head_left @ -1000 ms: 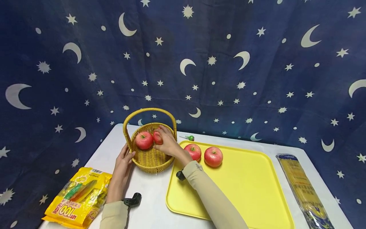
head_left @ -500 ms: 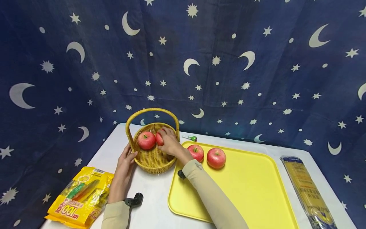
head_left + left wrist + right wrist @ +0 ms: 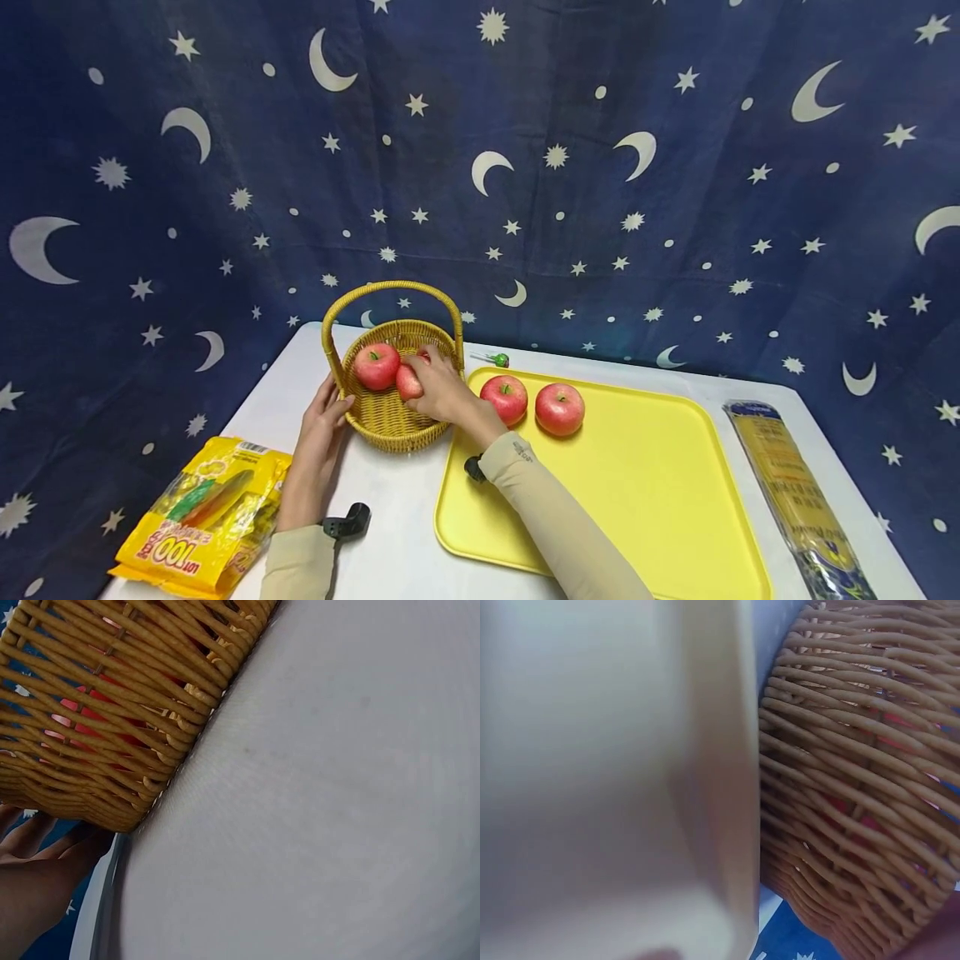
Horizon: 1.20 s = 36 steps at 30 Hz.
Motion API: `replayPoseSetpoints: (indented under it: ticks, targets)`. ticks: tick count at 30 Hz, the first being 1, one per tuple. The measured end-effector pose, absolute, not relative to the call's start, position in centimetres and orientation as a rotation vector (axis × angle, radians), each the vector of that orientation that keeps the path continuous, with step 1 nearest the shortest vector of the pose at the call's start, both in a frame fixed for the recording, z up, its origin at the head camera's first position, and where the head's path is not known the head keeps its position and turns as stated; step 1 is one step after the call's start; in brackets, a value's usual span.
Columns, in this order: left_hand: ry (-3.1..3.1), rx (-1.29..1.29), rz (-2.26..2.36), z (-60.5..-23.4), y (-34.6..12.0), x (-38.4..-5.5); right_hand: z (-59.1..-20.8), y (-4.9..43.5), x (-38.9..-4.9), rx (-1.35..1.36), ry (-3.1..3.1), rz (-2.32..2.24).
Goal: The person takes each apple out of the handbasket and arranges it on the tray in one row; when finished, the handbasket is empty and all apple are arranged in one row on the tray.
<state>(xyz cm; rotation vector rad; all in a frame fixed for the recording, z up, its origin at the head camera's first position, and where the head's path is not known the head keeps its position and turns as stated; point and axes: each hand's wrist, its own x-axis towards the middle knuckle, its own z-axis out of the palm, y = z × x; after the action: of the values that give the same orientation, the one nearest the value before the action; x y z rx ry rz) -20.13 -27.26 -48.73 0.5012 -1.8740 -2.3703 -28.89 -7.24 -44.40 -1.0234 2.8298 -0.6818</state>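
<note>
Inside a yellow wicker basket (image 3: 397, 433) with a tall hoop handle, two red apples lie side by side. My right hand (image 3: 442, 392) reaches over the rim and grips the right-hand apple (image 3: 407, 382), covering part of it. The other apple (image 3: 377, 367) touches or nearly touches it on the left. At the basket's left side, my left hand (image 3: 321, 429) holds the wall, thumb at the rim and fingers outside. The left wrist view shows its fingers (image 3: 45, 840) against the weave (image 3: 97, 772). Red shows through the wicker (image 3: 870, 765) in the right wrist view.
A yellow tray (image 3: 637, 500) right of the basket carries two more apples, one (image 3: 504, 400) beside my right wrist and one (image 3: 559, 409) farther right. A green-wrapped lollipop (image 3: 498, 360) lies behind it. A yellow candy bag (image 3: 202, 517) sits left; a long flat packet (image 3: 798, 500) lies right.
Within the basket, my right hand has drawn its apple a little toward the front. The left hand stays at the basket's side. The head view swung slightly and came back.
</note>
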Motion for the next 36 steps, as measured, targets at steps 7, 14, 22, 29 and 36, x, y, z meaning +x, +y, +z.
replayPoseSetpoints:
  ticks: [7, 14, 22, 29, 36]
  targets:
    - [-1.887, 0.525, -2.363, -48.4, -27.5, -20.1, -44.4, -6.9, -28.5, -1.038, 2.764, -0.743]
    - [-1.889, 0.512, -2.361, -48.3, -27.5, -20.3, -44.9, -6.7, -28.3, -1.082, 2.752, -0.844]
    - [-1.903, 0.496, -2.357, -48.6, -27.3, -20.0, -45.1, -5.8, -27.7, -1.051, 2.738, -1.045]
    - [-1.908, 0.479, -2.355, -48.6, -27.3, -19.9, -44.4, -4.1, -26.5, -1.021, 2.64, -1.345]
    - [-1.901, 0.495, -2.367, -48.6, -27.3, -19.8, -43.7, -1.4, -24.7, -1.027, 2.594, -1.483]
